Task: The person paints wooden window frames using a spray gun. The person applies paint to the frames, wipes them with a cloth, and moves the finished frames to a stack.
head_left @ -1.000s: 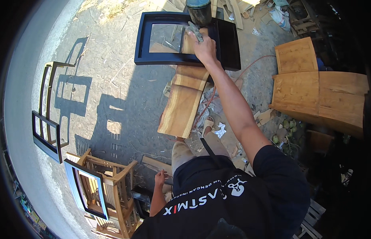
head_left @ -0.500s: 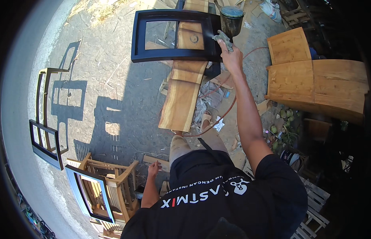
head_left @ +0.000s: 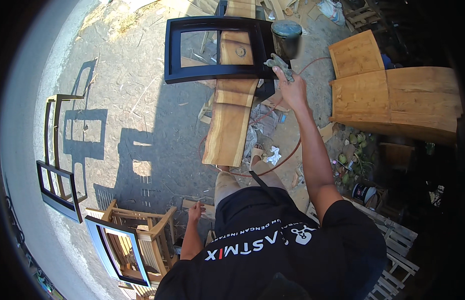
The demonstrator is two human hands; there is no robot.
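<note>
My right hand (head_left: 293, 92) is closed around a stained spray gun (head_left: 278, 66) at the right rim of a black rectangular frame (head_left: 172, 50). A dark cup with a blue-green lid (head_left: 286, 28) shows just beyond the gun and seems to belong to it. The frame lies raised above a long wooden slab (head_left: 225, 135), part of which shows through its opening. My left hand (head_left: 196, 212) hangs low at my left side, holding nothing, its fingers loosely apart, near a wooden piece of furniture.
A red hose (head_left: 287, 156) loops past my feet. Slatted wooden furniture (head_left: 157, 225) and a black frame (head_left: 95, 245) stand lower left; another frame (head_left: 57, 172) is farther left. Wooden cabinets (head_left: 362, 95), green coconuts (head_left: 350, 155) and pale pallets (head_left: 397, 250) lie right.
My right hand and the spray gun have come nearer to me along the frame's right rim, the cup moving with them. My left hand still hangs down. The view has shifted slightly.
</note>
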